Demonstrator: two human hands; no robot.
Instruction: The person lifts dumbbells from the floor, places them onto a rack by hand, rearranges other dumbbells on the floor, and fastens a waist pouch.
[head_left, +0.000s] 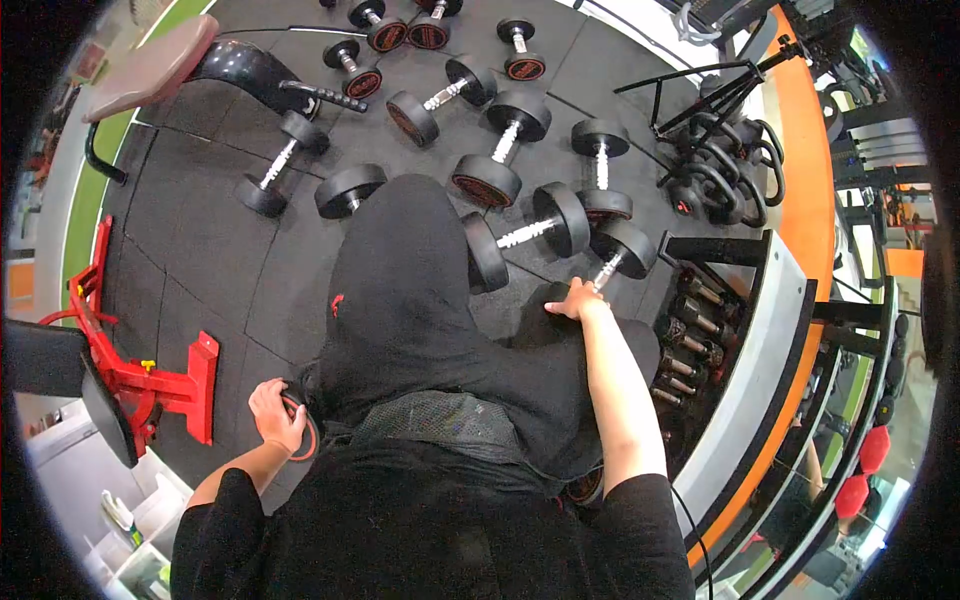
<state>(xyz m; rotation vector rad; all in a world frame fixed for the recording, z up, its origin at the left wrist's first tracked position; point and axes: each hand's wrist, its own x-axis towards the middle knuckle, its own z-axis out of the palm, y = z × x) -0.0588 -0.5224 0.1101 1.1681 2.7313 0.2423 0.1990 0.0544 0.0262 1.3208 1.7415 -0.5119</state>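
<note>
My left hand is low on the left, beside my hip, its fingers curled over the edge of a black dumbbell head with a red-orange ring; the rest of that dumbbell is hidden. Out in front, on the right, my right hand is closed at the near end of a dumbbell with a silver handle. Its far black head shows, while my hand and leg cover the near end. Just left of it lies another large dumbbell. My bent knee hides part of a further dumbbell.
More dumbbells lie about the black mat floor. Kettlebells cluster at the right, above a rack of small dumbbells. A red metal frame stands at left, and a padded bench at the upper left.
</note>
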